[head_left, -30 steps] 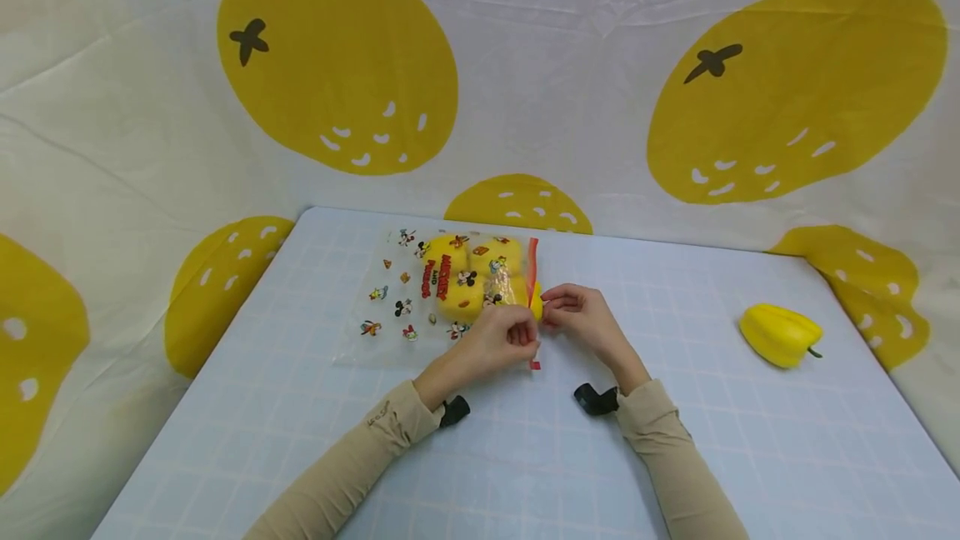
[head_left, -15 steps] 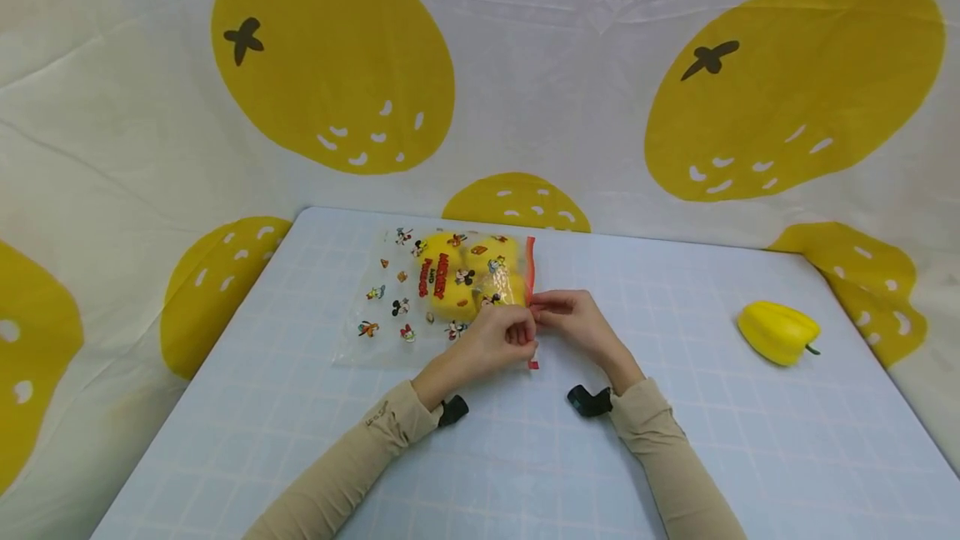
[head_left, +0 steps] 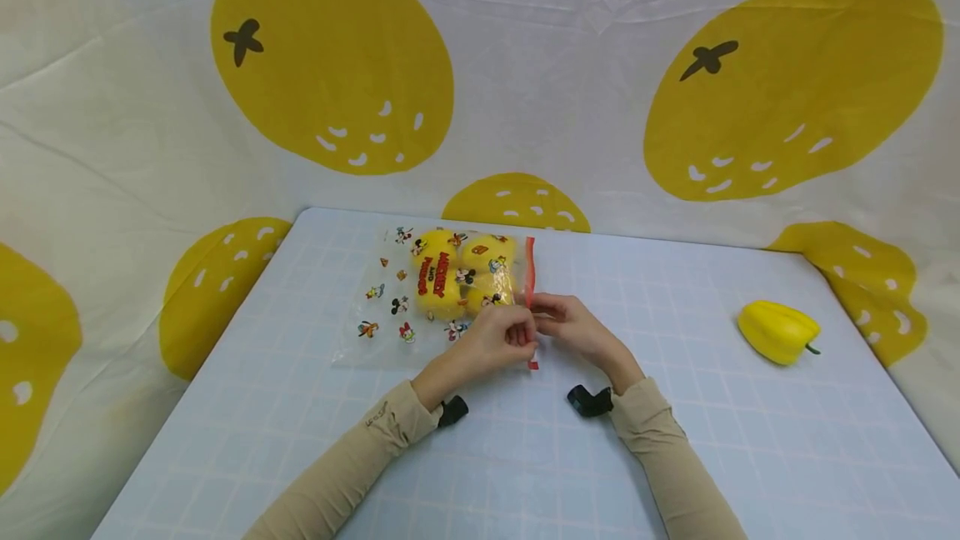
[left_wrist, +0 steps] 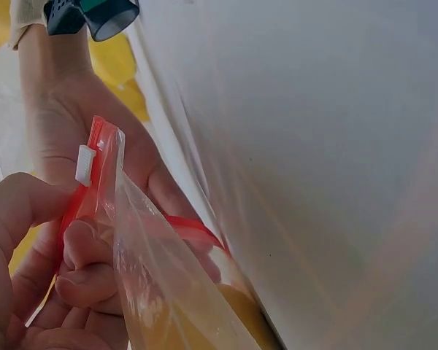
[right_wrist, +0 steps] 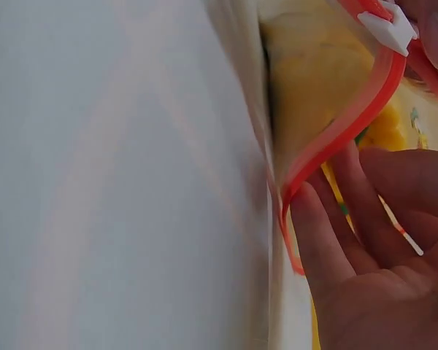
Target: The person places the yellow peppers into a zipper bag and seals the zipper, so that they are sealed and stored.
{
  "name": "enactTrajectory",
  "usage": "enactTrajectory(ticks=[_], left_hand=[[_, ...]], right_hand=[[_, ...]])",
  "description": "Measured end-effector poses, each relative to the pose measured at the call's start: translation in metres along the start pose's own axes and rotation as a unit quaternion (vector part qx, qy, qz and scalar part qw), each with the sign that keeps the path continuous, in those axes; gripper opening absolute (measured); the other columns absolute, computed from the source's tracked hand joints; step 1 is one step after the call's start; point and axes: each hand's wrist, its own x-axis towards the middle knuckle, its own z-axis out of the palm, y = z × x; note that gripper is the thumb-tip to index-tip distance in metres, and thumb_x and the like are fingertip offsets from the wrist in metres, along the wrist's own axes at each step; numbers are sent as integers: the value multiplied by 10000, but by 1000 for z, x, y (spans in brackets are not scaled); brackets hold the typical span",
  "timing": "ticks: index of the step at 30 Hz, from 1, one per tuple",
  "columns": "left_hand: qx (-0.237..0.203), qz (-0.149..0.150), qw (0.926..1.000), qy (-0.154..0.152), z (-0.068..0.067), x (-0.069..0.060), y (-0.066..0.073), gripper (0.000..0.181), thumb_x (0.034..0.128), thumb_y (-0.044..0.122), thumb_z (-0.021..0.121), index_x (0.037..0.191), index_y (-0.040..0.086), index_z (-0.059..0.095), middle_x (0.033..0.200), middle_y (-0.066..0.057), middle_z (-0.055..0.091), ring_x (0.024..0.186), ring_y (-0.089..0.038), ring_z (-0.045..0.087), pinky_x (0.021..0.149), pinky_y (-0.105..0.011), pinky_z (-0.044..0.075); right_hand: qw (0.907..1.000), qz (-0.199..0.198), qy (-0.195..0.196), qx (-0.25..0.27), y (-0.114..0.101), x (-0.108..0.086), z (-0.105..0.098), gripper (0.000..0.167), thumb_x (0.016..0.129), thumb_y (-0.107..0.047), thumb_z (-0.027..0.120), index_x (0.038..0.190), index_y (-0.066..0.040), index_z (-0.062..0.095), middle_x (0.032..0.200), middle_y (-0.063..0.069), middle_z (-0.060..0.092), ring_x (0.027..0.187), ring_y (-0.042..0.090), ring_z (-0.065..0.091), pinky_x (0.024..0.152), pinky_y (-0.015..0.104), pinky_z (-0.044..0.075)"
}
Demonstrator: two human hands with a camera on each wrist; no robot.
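Observation:
A clear zip bag [head_left: 401, 307] with cartoon prints lies on the table, its red zip edge [head_left: 531, 261] facing right. Several rounded yellow things [head_left: 438, 300] are inside; the printed plastic blurs their kind. My left hand [head_left: 491, 340] pinches the zip edge at its near end, by the white slider [left_wrist: 85, 165]. At the bag's mouth is my right hand [head_left: 581, 330]. Its fingers [right_wrist: 317, 233] reach out fairly straight against the red strip and into the opening, and some tips are hidden.
A yellow bell pepper [head_left: 778, 332] with a green stem lies alone at the right of the table [head_left: 675, 307]. Behind the table hangs a white cloth [head_left: 540, 90] with large yellow fruit prints. Black wrist cameras [head_left: 589, 401] sit below both hands.
The right hand has moved left to the bag's mouth. A yellow thing that stuck out there is now inside, and the bag's contents have shifted left. The left hand holds its place.

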Motion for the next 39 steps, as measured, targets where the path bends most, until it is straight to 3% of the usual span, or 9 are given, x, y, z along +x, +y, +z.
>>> enactTrajectory(ticks=[9,16,20,23,31,35,39], left_hand=[[-15,-130,9999,-40,1,0,4,165,811,-21,739,805,85,613,744,20,591,672,-87,523,613,-215,473],[97,-157,9998,-74,-1,-1,7,158,811,-24,733,802,77,612,734,10,579,677,-96,514,618,-212,464],[84,-209,9997,-77,-1,-1,6,158,816,-25,729,805,80,611,739,12,576,680,-96,513,618,-214,467],[16,-249,9997,-75,-1,-1,6,159,819,-24,729,807,82,611,744,18,576,678,-93,515,617,-215,472],[-10,-143,9999,-57,1,-1,5,183,812,-25,749,781,76,600,717,6,556,666,-106,514,611,-210,458],[-29,-132,9999,-25,1,-1,4,185,814,-28,744,778,78,596,717,13,550,668,-106,509,608,-212,457],[6,-110,9999,1,1,-1,3,181,824,-15,739,779,87,596,723,17,552,673,-95,508,612,-209,459]], right_hand=[[10000,-27,10,-64,3,0,-3,420,957,10,561,1376,31,539,1405,159,549,1279,267,517,997,264,438],[9993,-86,-316,-160,2,1,1,456,967,28,489,1423,26,486,1426,166,522,1291,289,481,1087,446,369],[9993,-48,-197,-302,1,1,1,448,969,15,490,1417,11,500,1405,151,544,1276,273,490,1092,482,355],[9996,17,30,-264,1,-1,-3,416,979,-22,522,1394,3,524,1374,145,572,1256,264,523,1069,418,394],[9975,-87,694,-21,-10,-26,-47,399,990,-39,558,1370,68,495,1305,316,553,1218,407,544,938,229,487],[9932,-130,1120,-288,-12,-49,-80,372,1008,-78,549,1355,52,516,1294,283,571,1177,307,592,928,222,493],[9832,-122,1710,-629,-14,-76,-109,358,1011,-142,565,1336,7,556,1249,163,631,1090,135,634,911,184,487]])
